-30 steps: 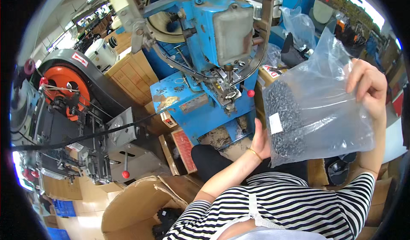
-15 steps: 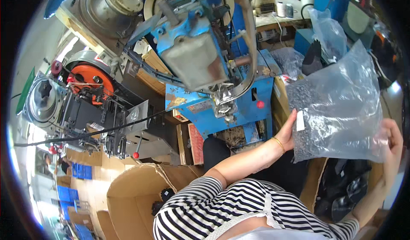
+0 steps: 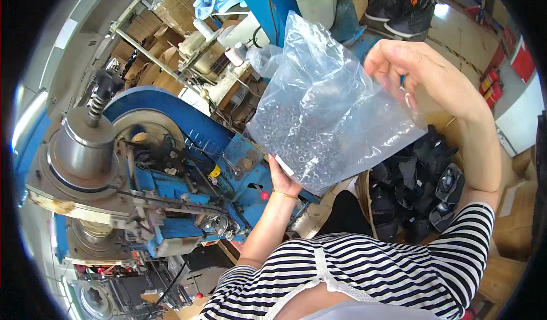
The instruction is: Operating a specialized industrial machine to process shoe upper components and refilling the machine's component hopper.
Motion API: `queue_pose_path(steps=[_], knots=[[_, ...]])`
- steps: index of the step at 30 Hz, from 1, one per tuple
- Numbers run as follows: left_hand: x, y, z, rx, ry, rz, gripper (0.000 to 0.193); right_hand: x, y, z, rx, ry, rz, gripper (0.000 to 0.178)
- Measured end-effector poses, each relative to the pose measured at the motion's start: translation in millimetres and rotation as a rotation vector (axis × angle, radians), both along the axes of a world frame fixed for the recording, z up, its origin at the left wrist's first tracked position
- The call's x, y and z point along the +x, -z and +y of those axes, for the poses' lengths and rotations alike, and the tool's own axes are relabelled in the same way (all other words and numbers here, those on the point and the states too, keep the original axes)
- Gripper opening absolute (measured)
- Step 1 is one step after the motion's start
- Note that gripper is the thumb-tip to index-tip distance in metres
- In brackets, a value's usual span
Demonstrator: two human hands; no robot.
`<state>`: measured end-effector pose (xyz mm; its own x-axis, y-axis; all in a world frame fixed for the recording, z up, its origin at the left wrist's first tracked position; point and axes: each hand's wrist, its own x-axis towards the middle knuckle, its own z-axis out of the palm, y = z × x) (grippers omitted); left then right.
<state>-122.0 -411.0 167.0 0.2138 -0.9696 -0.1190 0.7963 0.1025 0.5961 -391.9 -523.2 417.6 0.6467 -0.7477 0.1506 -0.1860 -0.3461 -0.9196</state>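
Observation:
In front of me hangs a clear plastic bag [image 3: 327, 101], tilted, with many small ring-shaped metal pieces [image 3: 299, 143] gathered in its lower left part. My left hand [image 3: 283, 180] grips the bag's lower left edge, thumb up beside a small white label [image 3: 284, 165]; its other fingers are hidden behind the bag. At the opposite, upper right edge, my right hand [image 3: 401, 72] is closed with bent fingers on the plastic.
On my left stands a blue machine [image 3: 188, 200] with a red-knobbed lever [image 3: 264, 195]. Below my right arm, a cardboard box [image 3: 367, 206] holds black shoe-like pieces [image 3: 410, 189]. Finished-looking black shoes [image 3: 404, 15] sit at the far right, and a cluttered workbench [image 3: 228, 86] stands behind the machine.
My view has swung right, so the machine sits further left. The bag has tilted, and my right hand now sits higher on it than before. Both hands stay on the bag.

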Motion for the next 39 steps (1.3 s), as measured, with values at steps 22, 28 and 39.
queue_pose_path(steps=[22, 28, 39], knots=[[5.2, -292.1, 79.7, -0.316, -0.860, -0.453, 0.061, 137.6, -304.2, -51.3, -0.843, -0.763, 0.024, 0.038], [15.5, -286.1, 72.0, -0.380, -0.827, -0.454, 0.056, 135.6, -304.4, -40.4, -0.758, -0.813, -0.117, 0.032], [15.3, -341.1, 76.0, -0.390, -0.942, -0.544, 0.055, 128.2, -328.8, -47.6, -0.744, -0.671, 0.176, 0.024]])
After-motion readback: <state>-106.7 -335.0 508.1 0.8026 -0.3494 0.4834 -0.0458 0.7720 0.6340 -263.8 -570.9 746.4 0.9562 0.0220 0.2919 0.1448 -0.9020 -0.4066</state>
